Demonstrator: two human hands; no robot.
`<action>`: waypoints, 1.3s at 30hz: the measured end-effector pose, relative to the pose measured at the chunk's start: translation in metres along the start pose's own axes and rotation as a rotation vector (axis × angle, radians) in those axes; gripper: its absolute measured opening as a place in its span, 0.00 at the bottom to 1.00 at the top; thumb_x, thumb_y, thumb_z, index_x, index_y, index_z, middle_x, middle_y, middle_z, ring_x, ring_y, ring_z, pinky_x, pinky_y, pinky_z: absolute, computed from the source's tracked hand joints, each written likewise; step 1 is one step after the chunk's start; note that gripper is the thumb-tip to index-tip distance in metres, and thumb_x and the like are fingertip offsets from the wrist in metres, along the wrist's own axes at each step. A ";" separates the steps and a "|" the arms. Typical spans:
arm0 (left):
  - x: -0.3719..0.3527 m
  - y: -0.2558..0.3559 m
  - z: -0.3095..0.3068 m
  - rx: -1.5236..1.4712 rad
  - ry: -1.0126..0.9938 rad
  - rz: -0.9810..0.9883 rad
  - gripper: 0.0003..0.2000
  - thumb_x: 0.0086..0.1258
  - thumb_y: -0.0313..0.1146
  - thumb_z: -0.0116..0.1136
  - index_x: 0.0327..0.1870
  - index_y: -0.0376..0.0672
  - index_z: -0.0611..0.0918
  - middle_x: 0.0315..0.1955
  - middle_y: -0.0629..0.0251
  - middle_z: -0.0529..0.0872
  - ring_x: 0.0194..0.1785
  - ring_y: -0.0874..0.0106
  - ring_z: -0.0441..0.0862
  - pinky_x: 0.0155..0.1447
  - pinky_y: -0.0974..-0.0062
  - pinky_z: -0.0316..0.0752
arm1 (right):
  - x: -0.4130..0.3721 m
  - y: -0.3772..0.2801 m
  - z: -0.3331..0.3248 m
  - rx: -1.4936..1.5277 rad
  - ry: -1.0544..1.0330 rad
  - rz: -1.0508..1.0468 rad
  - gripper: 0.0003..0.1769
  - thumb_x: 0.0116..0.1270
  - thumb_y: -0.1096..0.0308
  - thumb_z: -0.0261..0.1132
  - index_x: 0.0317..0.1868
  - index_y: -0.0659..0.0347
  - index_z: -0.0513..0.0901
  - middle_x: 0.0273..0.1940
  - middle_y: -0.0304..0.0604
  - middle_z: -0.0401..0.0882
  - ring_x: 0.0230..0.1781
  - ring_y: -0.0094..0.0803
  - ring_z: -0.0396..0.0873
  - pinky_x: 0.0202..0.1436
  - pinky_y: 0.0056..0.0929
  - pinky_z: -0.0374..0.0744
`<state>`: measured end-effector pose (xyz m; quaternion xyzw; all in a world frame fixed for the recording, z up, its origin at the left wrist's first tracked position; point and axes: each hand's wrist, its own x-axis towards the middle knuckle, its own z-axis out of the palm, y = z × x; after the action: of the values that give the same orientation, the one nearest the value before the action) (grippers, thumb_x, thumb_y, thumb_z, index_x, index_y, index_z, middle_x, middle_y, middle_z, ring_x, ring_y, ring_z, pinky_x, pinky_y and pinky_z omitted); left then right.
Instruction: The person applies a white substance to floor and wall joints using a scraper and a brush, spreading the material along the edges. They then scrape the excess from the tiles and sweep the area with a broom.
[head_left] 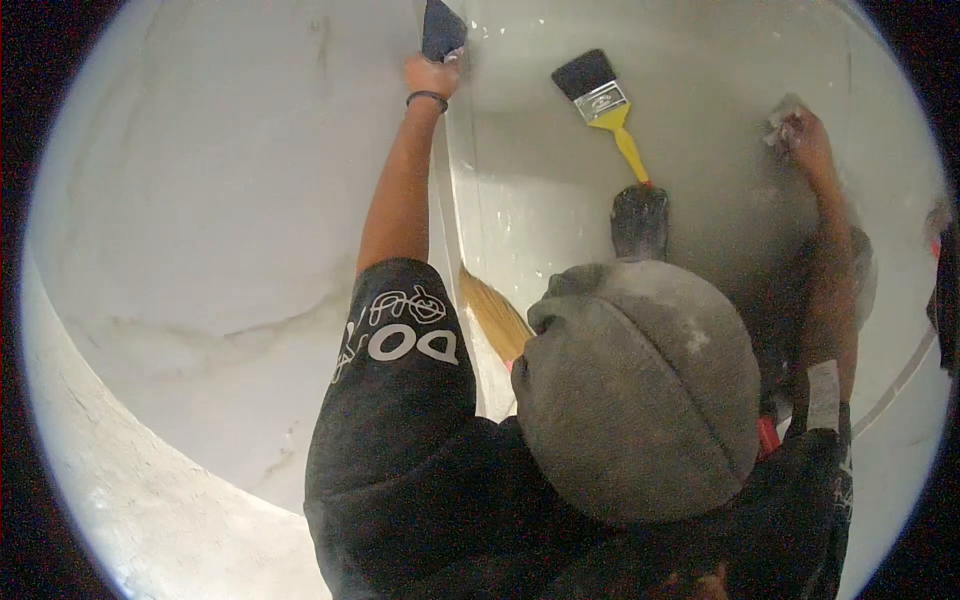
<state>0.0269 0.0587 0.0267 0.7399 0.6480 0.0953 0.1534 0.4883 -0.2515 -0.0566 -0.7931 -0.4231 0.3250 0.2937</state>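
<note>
In the head view, the two bare hands are far apart, both stretched out in front. The left hand (432,76) is up at 12 o'clock, with its fingers closed on a dark flat tool (443,30). The tool is by the edge of a big pale slab (200,210), which fills the side from 8 to 11 o'clock. The right hand (808,145) is out at 2 o'clock. Its fingers are bunched around a pale crumpled wad (782,122), maybe a rag, on a smooth grey-green surface (720,110).

The dark flat tool looks thin, light and stiff. A good place to grab it is the end near the fingers, away from its wide edge. The wad looks soft and squashy, so it can be pinched anywhere, but its dust may make it a bit slippery.

A paintbrush (605,102) lies at 1 o'clock, between the hands. It looks light and hard to break. Its yellow handle is the best bit to hold, and its black hairs are bendy. Its tail end is by a dusty black shoe (640,222). Straw bristles (495,318) poke out near the middle, beside a round grey shape (640,400), maybe a knee.
</note>
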 end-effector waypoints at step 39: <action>-0.189 -0.066 -0.042 0.398 -0.534 -0.174 0.10 0.54 0.39 0.59 0.26 0.41 0.82 0.26 0.49 0.82 0.34 0.53 0.80 0.40 0.60 0.74 | 0.126 0.010 -0.002 0.099 -0.308 0.016 0.17 0.58 0.67 0.63 0.48 0.63 0.76 0.41 0.45 0.81 0.40 0.32 0.80 0.45 0.29 0.77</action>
<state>-0.0759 -0.1167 0.0533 0.6961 0.6517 -0.2434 0.1776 0.5490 -0.1480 -0.0968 -0.7220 -0.4401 0.4655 0.2615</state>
